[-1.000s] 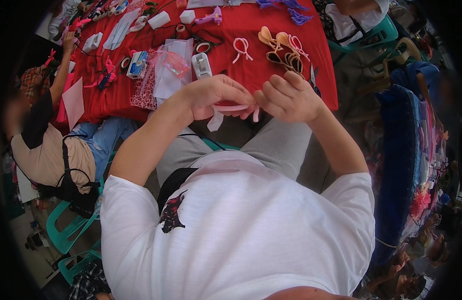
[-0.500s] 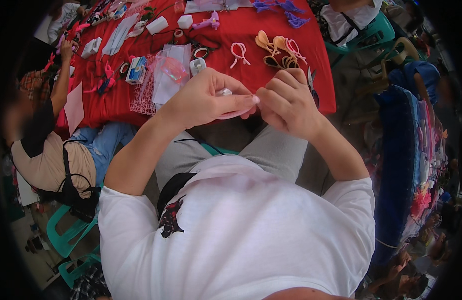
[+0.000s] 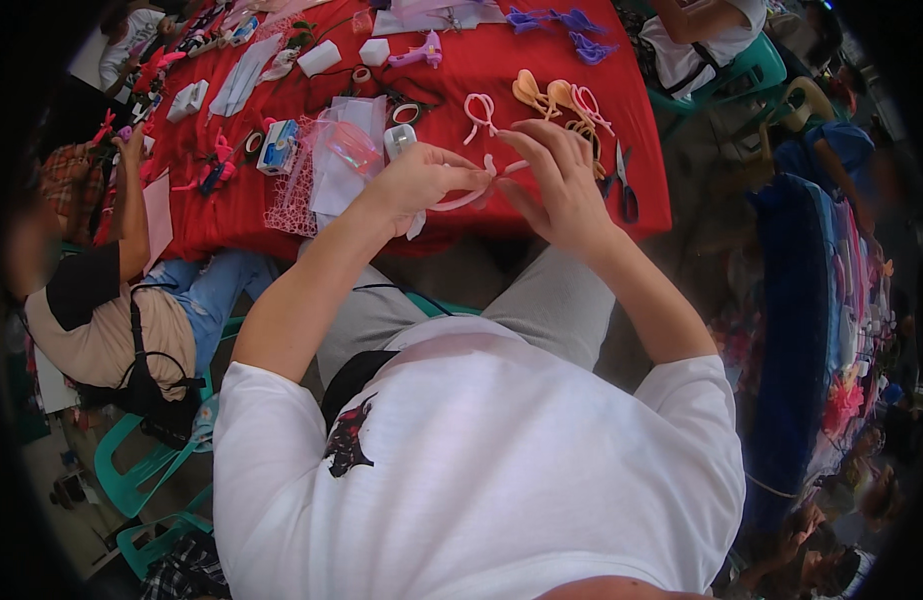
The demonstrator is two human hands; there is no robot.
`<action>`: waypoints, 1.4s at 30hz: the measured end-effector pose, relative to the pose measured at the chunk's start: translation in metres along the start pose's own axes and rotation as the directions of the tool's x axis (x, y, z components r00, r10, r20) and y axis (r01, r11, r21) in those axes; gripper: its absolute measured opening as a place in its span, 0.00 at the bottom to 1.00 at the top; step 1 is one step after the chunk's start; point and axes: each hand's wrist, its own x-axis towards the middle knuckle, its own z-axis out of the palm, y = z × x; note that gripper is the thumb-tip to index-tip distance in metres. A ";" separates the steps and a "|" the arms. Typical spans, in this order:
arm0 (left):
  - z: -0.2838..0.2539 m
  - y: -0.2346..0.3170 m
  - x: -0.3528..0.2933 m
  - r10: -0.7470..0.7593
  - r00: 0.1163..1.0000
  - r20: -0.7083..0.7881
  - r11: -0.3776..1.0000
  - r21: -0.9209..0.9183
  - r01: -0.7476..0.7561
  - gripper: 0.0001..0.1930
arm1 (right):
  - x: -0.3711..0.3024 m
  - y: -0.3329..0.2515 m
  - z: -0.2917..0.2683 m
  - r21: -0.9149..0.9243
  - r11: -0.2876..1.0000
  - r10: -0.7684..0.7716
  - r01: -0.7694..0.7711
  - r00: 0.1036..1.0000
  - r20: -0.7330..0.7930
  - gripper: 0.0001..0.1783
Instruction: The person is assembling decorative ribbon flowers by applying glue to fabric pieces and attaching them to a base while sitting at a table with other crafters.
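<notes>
My left hand (image 3: pixel 413 188) is closed, its thumb and fingertips pinching a pink fuzzy craft stem (image 3: pixel 459 202). The stem curves below the fingertips, and one end stands up between my hands. My right hand (image 3: pixel 566 185) is raised beside it with thumb and fingers spread, gripping nothing that I can see. Another bit of pink stem shows near its fingers. Below my left palm hangs a small white piece (image 3: pixel 416 225), its kind unclear. Beyond my hands lie a looped pink stem (image 3: pixel 478 112) and peach looped stem shapes (image 3: pixel 533 92).
Scissors (image 3: pixel 623 185) rest on the red tablecloth (image 3: pixel 641 130) by my right hand. Near my left hand are a white tape dispenser (image 3: pixel 399 140), clear film and pink mesh (image 3: pixel 289 190). Farther off lies a purple glue gun (image 3: pixel 418 52). A person (image 3: pixel 111 310) sits at my left.
My right hand has opened from a closed grip and moved slightly down and left. My left hand has moved left, and more of the pink stem now shows. The scissors are now uncovered.
</notes>
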 end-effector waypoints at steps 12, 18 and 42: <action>-0.002 -0.004 -0.006 0.109 0.994 0.004 0.993 0.032 -0.109 0.10 | 0.000 0.002 0.000 -0.501 0.753 -0.427 0.426 0.896 0.120 0.15; 0.014 -0.010 -0.006 0.532 0.839 -0.112 0.678 0.650 -0.343 0.08 | 0.001 0.005 -0.004 -0.284 0.906 -0.261 0.313 0.943 0.207 0.10; -0.039 -0.093 0.103 0.018 0.983 -0.183 0.989 -0.144 -0.045 0.16 | -0.050 0.093 0.076 0.314 0.669 0.556 -0.674 0.734 0.390 0.07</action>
